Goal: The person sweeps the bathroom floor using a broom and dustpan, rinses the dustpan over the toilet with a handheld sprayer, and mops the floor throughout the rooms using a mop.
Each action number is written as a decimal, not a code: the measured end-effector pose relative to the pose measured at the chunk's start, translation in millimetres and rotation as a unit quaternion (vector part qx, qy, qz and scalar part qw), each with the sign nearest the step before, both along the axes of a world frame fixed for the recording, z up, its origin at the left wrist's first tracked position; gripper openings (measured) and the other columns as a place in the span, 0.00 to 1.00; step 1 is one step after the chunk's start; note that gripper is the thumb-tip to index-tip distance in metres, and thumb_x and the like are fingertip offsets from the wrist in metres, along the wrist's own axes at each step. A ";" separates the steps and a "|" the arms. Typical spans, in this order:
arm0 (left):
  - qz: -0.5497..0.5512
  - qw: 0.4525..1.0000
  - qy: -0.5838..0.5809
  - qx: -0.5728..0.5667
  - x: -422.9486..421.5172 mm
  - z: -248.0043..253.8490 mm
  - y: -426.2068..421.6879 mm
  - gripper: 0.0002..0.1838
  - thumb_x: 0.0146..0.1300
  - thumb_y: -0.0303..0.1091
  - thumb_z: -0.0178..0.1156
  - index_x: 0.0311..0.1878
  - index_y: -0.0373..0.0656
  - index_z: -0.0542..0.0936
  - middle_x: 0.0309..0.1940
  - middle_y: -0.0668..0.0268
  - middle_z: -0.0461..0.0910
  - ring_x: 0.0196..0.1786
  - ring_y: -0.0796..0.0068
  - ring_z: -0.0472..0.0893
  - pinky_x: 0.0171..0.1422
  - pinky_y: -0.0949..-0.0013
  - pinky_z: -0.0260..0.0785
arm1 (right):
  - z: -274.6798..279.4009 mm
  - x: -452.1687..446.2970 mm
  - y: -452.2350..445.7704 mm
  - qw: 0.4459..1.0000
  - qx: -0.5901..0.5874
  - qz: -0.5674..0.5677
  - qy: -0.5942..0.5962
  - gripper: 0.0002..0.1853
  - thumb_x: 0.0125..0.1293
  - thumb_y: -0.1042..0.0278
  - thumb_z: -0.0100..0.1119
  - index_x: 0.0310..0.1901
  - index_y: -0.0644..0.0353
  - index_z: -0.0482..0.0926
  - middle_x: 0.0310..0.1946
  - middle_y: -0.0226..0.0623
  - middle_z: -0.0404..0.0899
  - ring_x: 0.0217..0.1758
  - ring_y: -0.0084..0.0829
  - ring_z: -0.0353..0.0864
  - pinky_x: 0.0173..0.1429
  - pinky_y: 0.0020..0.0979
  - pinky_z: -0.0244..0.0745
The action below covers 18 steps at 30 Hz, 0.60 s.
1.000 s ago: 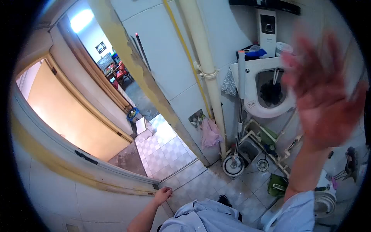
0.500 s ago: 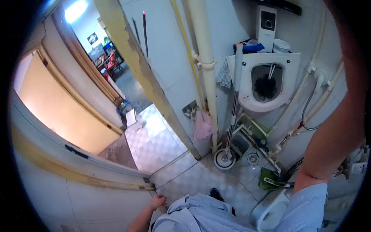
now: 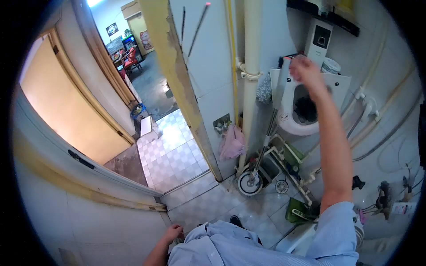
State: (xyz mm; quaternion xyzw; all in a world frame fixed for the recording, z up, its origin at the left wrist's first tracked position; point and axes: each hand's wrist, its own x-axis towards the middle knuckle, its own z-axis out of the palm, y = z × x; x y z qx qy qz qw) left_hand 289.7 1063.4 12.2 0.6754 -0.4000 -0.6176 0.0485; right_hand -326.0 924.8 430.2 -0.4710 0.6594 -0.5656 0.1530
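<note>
My right arm reaches up and forward, and my right hand (image 3: 306, 73) is curled and blurred beside the top of a mop handle (image 3: 279, 86). Whether it touches the handle or holds anything cannot be made out. Behind the hand and forearm is a white toilet-seat-shaped fitting (image 3: 290, 122) with something dark inside its opening; my arm covers part of it. A white upright device (image 3: 318, 42) and a round white tub (image 3: 330, 66) stand just beyond the fingers. My left hand (image 3: 174, 232) hangs low by my side near the door frame, fingers curled in, nothing visible in them.
The mop's round head (image 3: 250, 183) rests by a grey bin. A pink cloth (image 3: 231, 142) hangs by the vertical pipe (image 3: 252, 57). A green dustpan (image 3: 295, 212) lies on the tiled floor near a drain (image 3: 282, 186). At left is an open doorway with a white box (image 3: 146, 126).
My right arm has swung from the far right edge inward and up to the mop handle's top. The view has shifted slightly. My left hand stays low, fingers curled.
</note>
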 end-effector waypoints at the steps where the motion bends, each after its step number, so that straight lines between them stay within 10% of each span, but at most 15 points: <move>1: -0.011 1.000 -0.017 -0.005 -0.9 2.2 2.7 0.14 0.57 0.35 0.54 0.42 0.35 0.75 0.32 0.60 0.77 0.32 0.69 0.78 0.35 0.70 0.72 | -51.4 -35.9 -33.9 0.992 0.056 -0.056 0.100 0.24 0.54 0.53 0.58 0.47 0.63 0.73 0.37 0.42 0.78 0.36 0.33 0.78 0.41 0.31 0.72; 4: 0.001 0.999 -0.041 -0.002 -7.8 19.9 9.2 0.14 0.56 0.34 0.54 0.42 0.36 0.75 0.32 0.61 0.77 0.32 0.69 0.78 0.36 0.70 0.72 | -111.0 -33.0 -50.5 0.948 0.187 -0.120 0.228 0.34 0.50 0.44 0.58 0.49 0.68 0.70 0.46 0.53 0.74 0.50 0.49 0.73 0.53 0.38 0.67; 10: 0.031 0.998 -0.046 -0.020 -3.4 32.8 28.1 0.14 0.56 0.33 0.54 0.43 0.35 0.75 0.32 0.62 0.77 0.31 0.70 0.78 0.35 0.69 0.72 | -163.8 -23.6 -75.5 0.938 0.237 -0.191 0.167 0.37 0.50 0.45 0.58 0.52 0.71 0.65 0.45 0.59 0.73 0.50 0.51 0.73 0.53 0.40 0.67; 18: 0.100 0.994 -0.046 0.002 -9.4 52.9 42.6 0.14 0.58 0.35 0.53 0.42 0.35 0.76 0.32 0.60 0.78 0.31 0.71 0.78 0.34 0.68 0.71 | -219.1 -11.1 -51.2 0.978 0.017 -0.196 -0.071 0.31 0.52 0.56 0.59 0.51 0.72 0.66 0.36 0.47 0.76 0.36 0.35 0.76 0.40 0.31 0.70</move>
